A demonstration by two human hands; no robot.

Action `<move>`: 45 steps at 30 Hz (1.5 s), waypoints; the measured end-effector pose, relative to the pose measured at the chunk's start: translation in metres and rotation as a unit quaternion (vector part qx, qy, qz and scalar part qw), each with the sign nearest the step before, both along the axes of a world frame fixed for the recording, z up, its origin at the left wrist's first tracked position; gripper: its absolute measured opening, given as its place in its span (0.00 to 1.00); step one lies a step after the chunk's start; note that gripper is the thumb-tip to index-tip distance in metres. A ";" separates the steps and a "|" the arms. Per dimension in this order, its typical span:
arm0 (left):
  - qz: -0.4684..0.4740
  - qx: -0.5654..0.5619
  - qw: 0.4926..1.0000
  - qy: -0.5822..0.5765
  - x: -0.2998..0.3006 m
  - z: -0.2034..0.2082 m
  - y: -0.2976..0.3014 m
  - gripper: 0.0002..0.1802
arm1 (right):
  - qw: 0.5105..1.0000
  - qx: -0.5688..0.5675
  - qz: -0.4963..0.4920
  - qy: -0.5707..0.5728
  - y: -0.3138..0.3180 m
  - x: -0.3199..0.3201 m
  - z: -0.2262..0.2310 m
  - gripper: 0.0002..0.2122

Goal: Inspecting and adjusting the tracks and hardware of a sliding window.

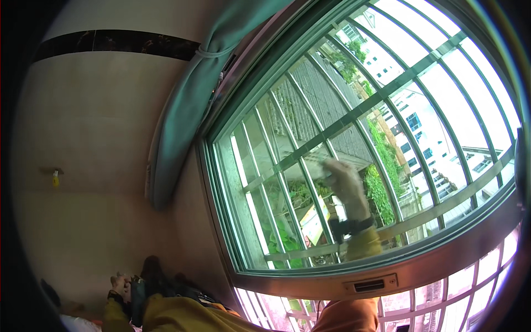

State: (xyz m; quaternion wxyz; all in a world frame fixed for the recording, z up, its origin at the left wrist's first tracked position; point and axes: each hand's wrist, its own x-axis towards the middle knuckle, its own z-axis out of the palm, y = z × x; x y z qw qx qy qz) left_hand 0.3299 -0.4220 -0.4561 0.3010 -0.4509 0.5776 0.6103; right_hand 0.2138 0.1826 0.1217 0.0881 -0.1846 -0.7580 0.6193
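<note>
A window sash point(368, 281) with a brown frame fills the right side, and my right arm passes below and behind it. Through its glass I see my right hand point(347, 185), raised, with a dark band at the wrist. That hand is blurred, its fingers look bent, and whether it holds anything cannot be made out. Beside its wrist, also seen through the glass, is a pale yellow and white sheet point(315, 222). At the lower left my left hand point(120, 283) is closed, fingers curled against a dark object point(138, 300) whose kind is unclear.
Metal window bars point(420, 144) cross the view beyond the glass, with roofs, greenery and buildings outside. A blue-green curtain point(185, 110), tied near its top, hangs left of the window. On the tiled wall further left is a small fixture with a yellow tag point(56, 178).
</note>
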 end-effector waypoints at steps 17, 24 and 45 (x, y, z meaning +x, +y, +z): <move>-0.033 0.007 0.997 0.064 -0.029 0.013 0.010 0.08 | 0.977 0.167 -0.062 0.114 -0.007 0.021 0.070 0.08; -0.001 0.019 0.999 0.044 -0.013 -0.016 0.002 0.08 | 0.993 0.017 0.067 -0.101 -0.011 0.042 -0.051 0.08; -0.078 -0.034 0.996 -0.004 -0.043 0.022 0.012 0.10 | 0.985 0.126 0.016 -0.113 -0.036 0.066 -0.061 0.08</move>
